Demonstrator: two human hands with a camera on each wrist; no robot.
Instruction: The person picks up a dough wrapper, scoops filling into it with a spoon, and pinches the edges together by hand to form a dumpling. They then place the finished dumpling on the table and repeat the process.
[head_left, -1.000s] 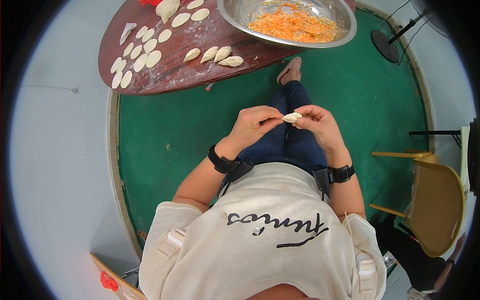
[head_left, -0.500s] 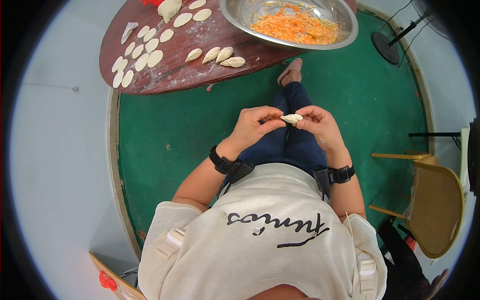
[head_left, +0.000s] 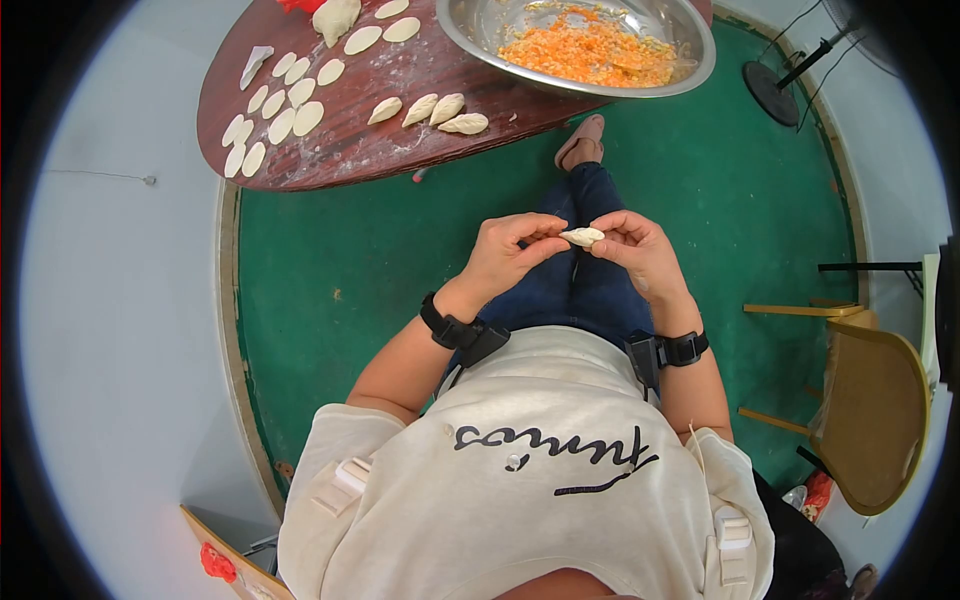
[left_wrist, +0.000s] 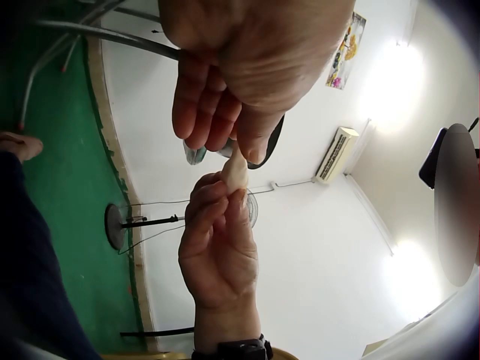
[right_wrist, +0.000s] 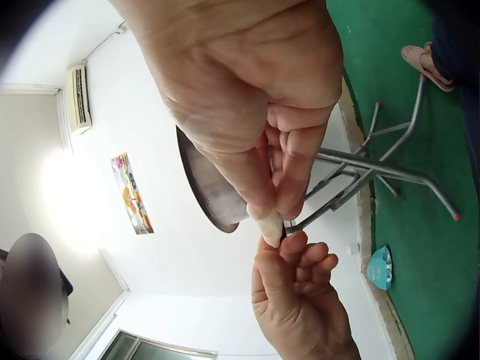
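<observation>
Over the lap, a pale pleated dumpling (head_left: pixel 582 237) lies between the two hands. The right hand (head_left: pixel 640 250) grips its rounder end between thumb and fingers. At the narrow, pointed end, the left hand (head_left: pixel 514 246) has its thumb and fingertips on the dough. Seen from the left wrist, the left thumb (left_wrist: pixel 256 142) presses the tip of the dumpling (left_wrist: pixel 235 172) while the other fingers hang loosely curved. The right wrist view has the dumpling (right_wrist: pixel 268 226) poking out below the right fingertips, with the left hand (right_wrist: pixel 300 304) meeting it from underneath.
A dark red table (head_left: pixel 340 160) ahead carries round dough wrappers (head_left: pixel 280 125), several folded dumplings (head_left: pixel 420 110) and a dough lump (head_left: pixel 336 20). At its edge stands a steel bowl (head_left: pixel 705 62) with orange filling (head_left: pixel 590 50). A chair (head_left: pixel 870 400) is at right, a stand fan (head_left: pixel 775 95) behind.
The left thumb and fingertips parted slightly at the dumpling's tip, then came back closer to it. The right hand keeps its grip. A dark-clothed person at lower right has shifted downward.
</observation>
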